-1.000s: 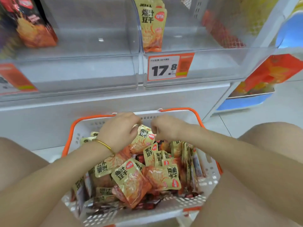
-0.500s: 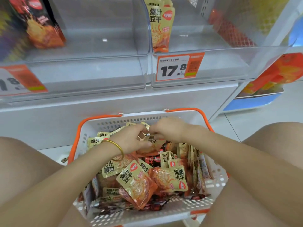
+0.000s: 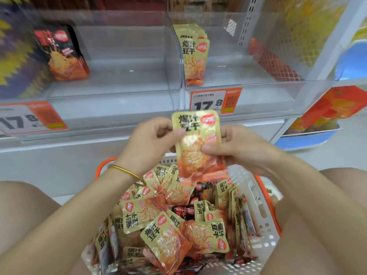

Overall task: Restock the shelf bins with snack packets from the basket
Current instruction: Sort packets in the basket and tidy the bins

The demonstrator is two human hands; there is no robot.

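A yellow and orange snack packet [image 3: 198, 143] is held upright above the basket, between both hands. My left hand [image 3: 151, 141] pinches its left edge near the top. My right hand [image 3: 236, 145] grips its right side, thumb across the front. Below, the white basket [image 3: 264, 215] with orange handles is piled with several yellow packets [image 3: 168, 237] and a few black ones [image 3: 183, 212]. Ahead are two clear shelf bins: the right bin [image 3: 264, 92] holds a few yellow packets [image 3: 193, 54] standing at its left wall, the left bin [image 3: 119, 86] holds black packets [image 3: 61, 52] at its left.
Orange price tags [image 3: 216, 100] reading 17.8 hang on the bin fronts. My bare knees flank the basket on both sides. A blue stand with orange boxes [image 3: 327, 114] sits to the right on the pale floor.
Both hands have risen out of the basket with one yellow packet and now hold it upright in front of the bins. The camera has tilted up toward the shelf.
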